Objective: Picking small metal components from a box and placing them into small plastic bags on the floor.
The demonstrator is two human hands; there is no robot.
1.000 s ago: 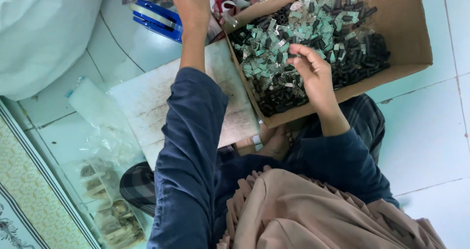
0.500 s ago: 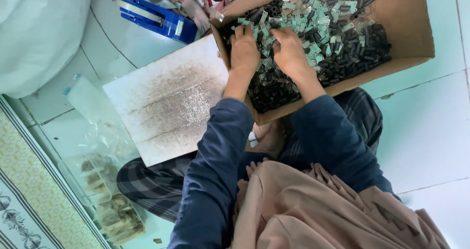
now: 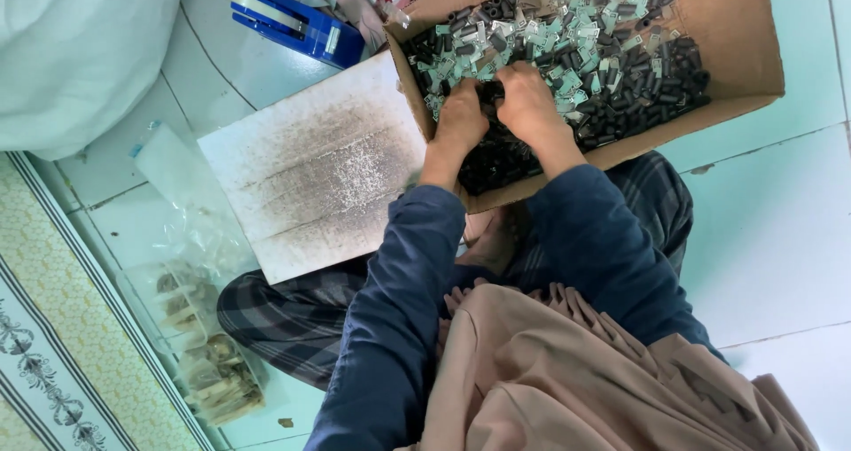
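Grip: left hand [image 3: 461,114] and right hand [image 3: 527,105] both closed on small black parts [image 3: 505,154] in cardboard box [image 3: 749,52]. Change: hands now side by side, left earlier outside box (gathering underway, likely).

Left hand [image 3: 461,114] came back into box [image 3: 745,34]; now beside right hand [image 3: 527,105].

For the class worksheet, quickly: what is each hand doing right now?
Left hand: fingers curled into the small black parts in the cardboard box; grip cannot be told.
Right hand: the same.
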